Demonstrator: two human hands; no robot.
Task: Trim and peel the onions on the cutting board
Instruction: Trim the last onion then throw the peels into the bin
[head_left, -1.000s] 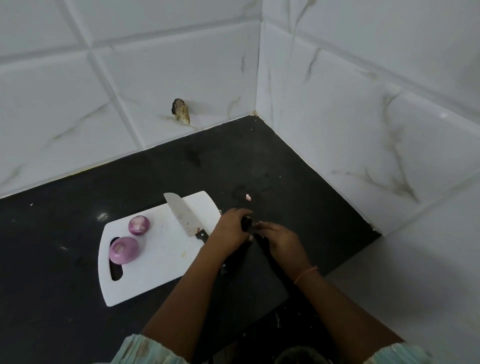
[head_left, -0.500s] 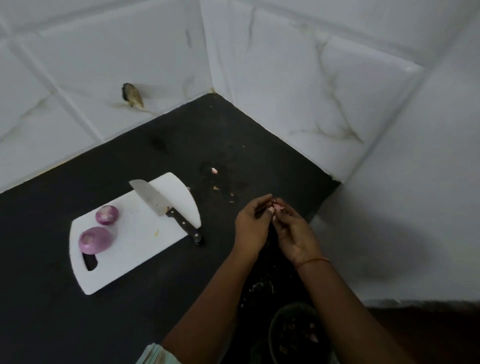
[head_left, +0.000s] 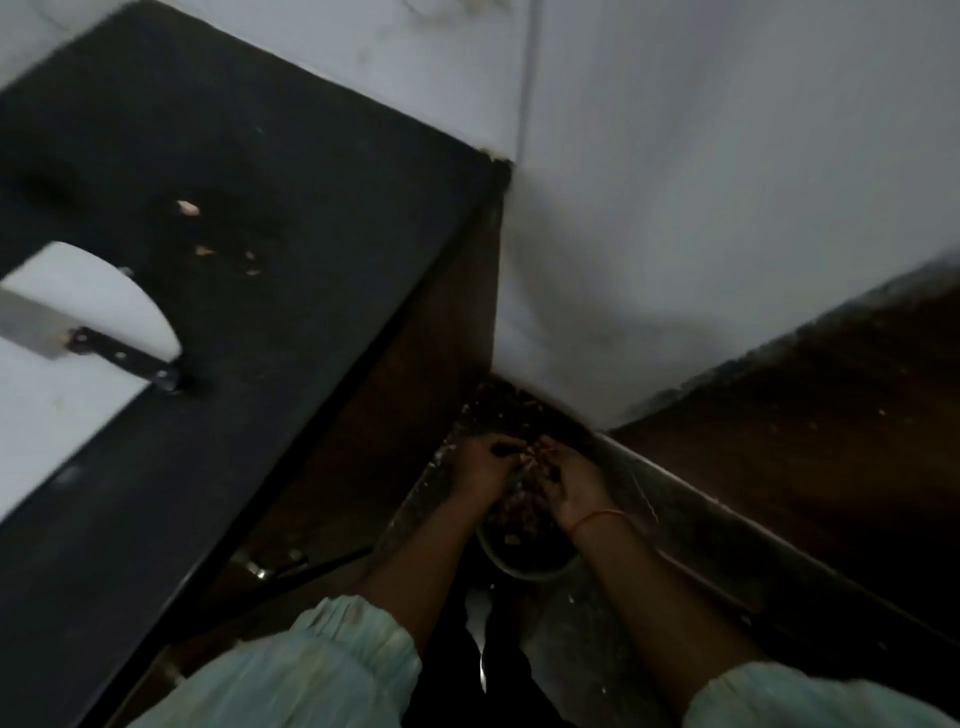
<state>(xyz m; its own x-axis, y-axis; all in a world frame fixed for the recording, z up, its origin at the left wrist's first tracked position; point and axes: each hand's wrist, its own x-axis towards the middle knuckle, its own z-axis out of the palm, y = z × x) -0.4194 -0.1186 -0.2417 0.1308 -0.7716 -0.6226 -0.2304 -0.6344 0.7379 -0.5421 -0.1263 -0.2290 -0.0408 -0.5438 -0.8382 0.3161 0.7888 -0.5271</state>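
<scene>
Below the worktop, a person's left hand and right hand meet over a waste bowl on the floor, apparently shedding onion peel; blur hides whether the fingers are pinching scraps or apart. The onions themselves are out of view. On the white cutting board lies the knife, untouched, with bits of skin scattered nearby. Discarding seems the step in hand; next, likely, a return to the board for another onion
</scene>
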